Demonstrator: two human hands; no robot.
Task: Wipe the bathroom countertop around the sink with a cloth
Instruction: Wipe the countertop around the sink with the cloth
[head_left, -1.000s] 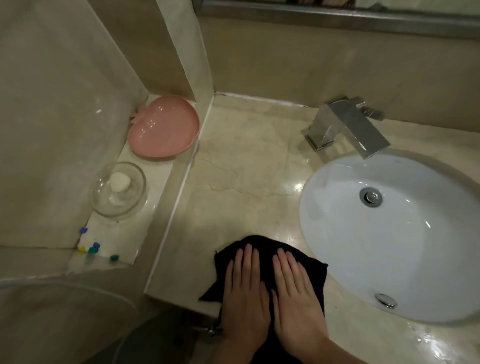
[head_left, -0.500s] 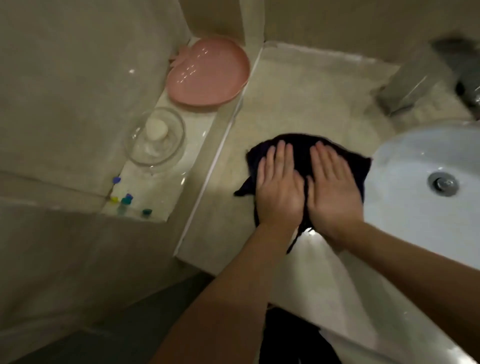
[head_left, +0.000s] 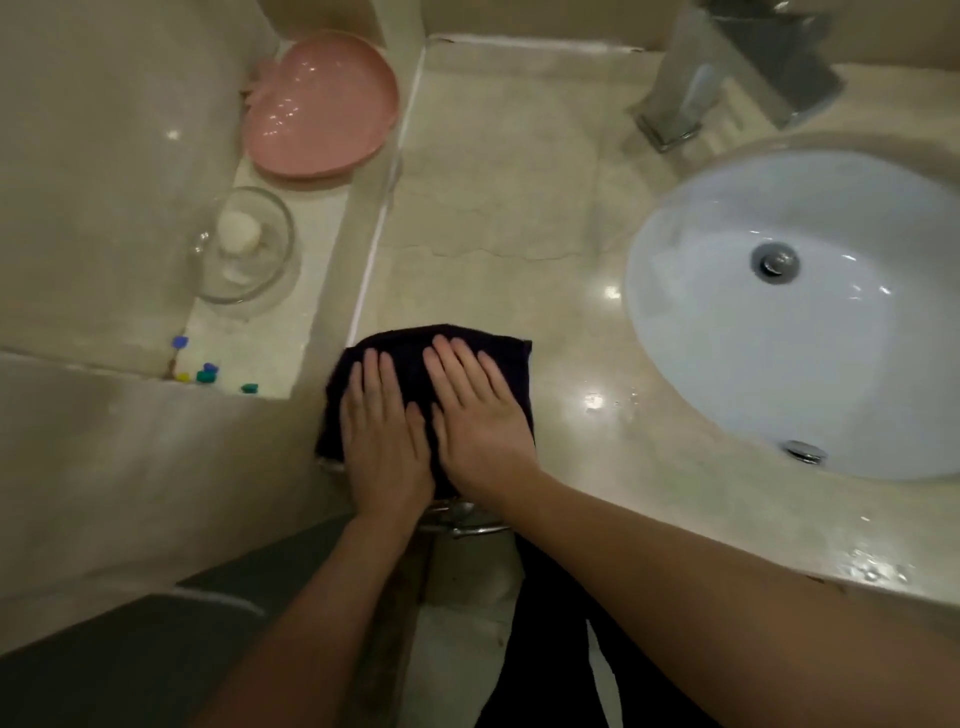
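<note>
A dark cloth (head_left: 410, 345) lies flat at the front left corner of the beige marble countertop (head_left: 498, 208), its near edge hanging over the front. My left hand (head_left: 382, 441) and my right hand (head_left: 478, 421) press on it side by side, palms down, fingers straight. The white oval sink (head_left: 810, 332) is set into the counter to the right of the cloth, with wet gleaming patches on the marble between them.
A chrome faucet (head_left: 727, 73) stands behind the sink. On a lower ledge to the left sit a pink dish (head_left: 322, 104), a clear glass bowl (head_left: 244, 244) holding a white soap, and several small coloured bits (head_left: 208, 371). A metal rail (head_left: 467, 527) shows under the counter edge.
Both hands drew the cloth back from the middle of the counter toward the front left corner, after having pushed it away from the front edge a second ago.
</note>
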